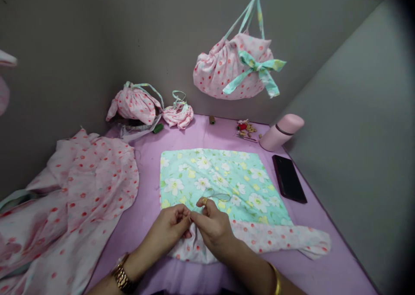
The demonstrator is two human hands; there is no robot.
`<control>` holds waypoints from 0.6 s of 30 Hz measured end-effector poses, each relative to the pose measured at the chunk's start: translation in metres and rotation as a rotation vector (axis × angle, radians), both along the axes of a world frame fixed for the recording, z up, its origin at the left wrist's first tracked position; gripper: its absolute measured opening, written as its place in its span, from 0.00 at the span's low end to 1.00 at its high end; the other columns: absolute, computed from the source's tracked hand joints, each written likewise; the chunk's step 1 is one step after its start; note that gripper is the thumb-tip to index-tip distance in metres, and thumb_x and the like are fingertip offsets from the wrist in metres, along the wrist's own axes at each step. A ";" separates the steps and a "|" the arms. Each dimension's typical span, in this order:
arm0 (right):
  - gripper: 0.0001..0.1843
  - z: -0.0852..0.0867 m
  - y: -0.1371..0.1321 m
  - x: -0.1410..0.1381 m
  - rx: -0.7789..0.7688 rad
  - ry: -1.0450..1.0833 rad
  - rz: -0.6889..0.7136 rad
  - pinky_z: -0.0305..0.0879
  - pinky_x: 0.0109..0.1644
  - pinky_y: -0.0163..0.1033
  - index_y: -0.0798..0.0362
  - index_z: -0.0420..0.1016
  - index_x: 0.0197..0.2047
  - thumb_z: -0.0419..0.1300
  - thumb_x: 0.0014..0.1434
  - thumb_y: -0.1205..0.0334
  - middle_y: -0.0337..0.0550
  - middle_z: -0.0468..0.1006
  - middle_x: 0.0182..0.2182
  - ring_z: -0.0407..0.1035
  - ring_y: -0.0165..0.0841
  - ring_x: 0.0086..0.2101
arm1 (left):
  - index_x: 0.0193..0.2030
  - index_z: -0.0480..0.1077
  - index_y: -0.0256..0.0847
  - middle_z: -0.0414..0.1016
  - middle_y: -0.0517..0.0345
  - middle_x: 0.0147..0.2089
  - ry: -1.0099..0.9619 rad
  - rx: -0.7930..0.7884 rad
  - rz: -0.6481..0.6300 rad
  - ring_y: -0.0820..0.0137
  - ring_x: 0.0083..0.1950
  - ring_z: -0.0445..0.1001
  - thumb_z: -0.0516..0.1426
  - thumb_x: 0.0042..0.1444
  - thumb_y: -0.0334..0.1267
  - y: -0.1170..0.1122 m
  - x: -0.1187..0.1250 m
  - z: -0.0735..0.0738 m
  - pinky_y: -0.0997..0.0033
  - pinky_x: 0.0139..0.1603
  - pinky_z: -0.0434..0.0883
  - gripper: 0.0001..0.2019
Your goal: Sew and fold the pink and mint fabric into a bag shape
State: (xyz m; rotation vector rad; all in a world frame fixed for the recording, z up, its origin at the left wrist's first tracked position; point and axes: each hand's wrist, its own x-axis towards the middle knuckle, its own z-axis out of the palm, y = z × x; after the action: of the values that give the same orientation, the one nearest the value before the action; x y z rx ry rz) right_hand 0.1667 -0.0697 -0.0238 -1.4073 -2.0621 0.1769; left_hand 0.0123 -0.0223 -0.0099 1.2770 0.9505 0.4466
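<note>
Pinched tight at the fingertips, the left hand (168, 226) has hold of one pink dotted strip (269, 238); the right hand (217, 230) brings its thumb to the same spot, forefinger curled, but what it grips is too small to tell. One loop of thread (223, 194) lies just beyond the right fingers. Counted around them are three pink dotted bags: a hanging bag (220, 76) with one green bow (259, 66), plus a tied bag (138, 107) and a smaller bag (179, 117) by the worktop (149, 169)'s far left corner. Three spools, brown (212, 120), red (241, 126) and green (158, 128), sit toward the far edge; one pink flask (279, 133) and one black phone (289, 178) stand and lie along the right edge. Loose pink dotted cloth (94, 174) covers the left side. Both hands hide part of the strip, which runs along the near side of one green floral panel (220, 178); that panel lies mid-worktop, directly beyond the grip, its far part spread flat.
</note>
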 end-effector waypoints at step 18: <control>0.15 0.031 0.034 0.077 -0.099 1.742 -0.497 0.46 0.15 0.23 0.50 0.59 0.31 0.64 0.48 0.63 0.25 0.60 0.17 0.50 0.18 0.13 | 0.28 0.71 0.35 0.69 0.64 0.21 -0.036 -0.162 0.053 0.76 0.20 0.69 0.61 0.44 0.47 0.006 0.000 -0.003 0.75 0.24 0.63 0.15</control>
State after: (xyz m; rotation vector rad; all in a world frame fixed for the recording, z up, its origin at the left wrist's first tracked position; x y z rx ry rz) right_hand 0.2435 -0.0358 0.0068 -0.9962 -0.2733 0.8894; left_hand 0.0120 -0.0160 -0.0129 1.0960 0.9719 0.4242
